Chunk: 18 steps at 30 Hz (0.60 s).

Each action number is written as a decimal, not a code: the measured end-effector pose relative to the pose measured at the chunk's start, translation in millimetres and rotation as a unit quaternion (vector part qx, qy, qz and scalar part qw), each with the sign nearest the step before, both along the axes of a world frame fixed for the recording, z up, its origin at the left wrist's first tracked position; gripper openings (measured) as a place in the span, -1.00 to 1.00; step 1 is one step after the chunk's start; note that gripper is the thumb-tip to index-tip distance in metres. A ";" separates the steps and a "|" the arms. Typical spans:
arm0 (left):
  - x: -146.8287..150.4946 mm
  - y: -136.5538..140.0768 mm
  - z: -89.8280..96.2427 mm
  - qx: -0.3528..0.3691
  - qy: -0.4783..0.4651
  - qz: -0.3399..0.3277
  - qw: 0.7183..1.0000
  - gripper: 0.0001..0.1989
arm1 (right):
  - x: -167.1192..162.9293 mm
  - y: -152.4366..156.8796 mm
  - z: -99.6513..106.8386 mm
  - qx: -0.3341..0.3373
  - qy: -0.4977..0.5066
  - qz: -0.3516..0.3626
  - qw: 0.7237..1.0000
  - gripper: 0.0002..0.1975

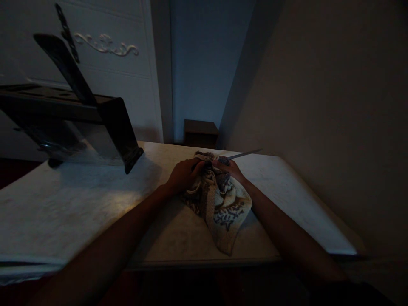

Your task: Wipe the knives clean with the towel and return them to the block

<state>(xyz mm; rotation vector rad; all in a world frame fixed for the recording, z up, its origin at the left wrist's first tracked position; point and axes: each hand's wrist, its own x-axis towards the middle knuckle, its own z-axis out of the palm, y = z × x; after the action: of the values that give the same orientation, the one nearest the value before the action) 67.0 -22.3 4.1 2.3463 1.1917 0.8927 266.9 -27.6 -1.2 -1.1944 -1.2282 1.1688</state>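
A patterned cream and dark towel [228, 212] is bunched up over the table, and its loose corner hangs toward the front edge. My left hand [186, 172] is closed on the towel's upper left part. My right hand [231, 168] grips the towel from the other side, close to the left one. A thin grey knife blade [245, 154] sticks out past the right hand, pointing to the right and away from me. The knife's handle end is hidden by the towel and hands, so which hand grips it is unclear.
On the left of the white table [95, 204] stands a dark knife block [113, 114] with clear sides and a black-handled knife [66, 68] in it. A wall [318, 106] runs along the right. A brown box-like piece [200, 126] lies beyond the far edge.
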 end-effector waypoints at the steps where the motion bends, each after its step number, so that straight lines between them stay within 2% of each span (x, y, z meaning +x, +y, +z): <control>1: 0.1 0.1 -0.1 -0.001 -0.001 0.000 1.000 -0.59 | 0.0 -0.2 0.3 0.001 0.000 0.000 1.000 -0.59; 10: 0.2 0.1 0.6 -0.001 -0.003 -0.004 1.000 -0.61 | 2.0 0.6 -2.2 0.006 -0.004 -0.008 1.000 -0.60; 18: 1.0 4.6 -7.8 0.055 -0.016 0.002 0.998 -0.70 | 2.1 0.3 -1.1 -0.003 0.020 -0.017 1.000 -0.59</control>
<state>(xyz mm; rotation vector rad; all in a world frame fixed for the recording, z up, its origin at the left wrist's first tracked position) 68.0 -17.7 -3.7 2.4058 1.1638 1.0164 269.0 -27.3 -2.4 -1.1874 -1.1707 1.1661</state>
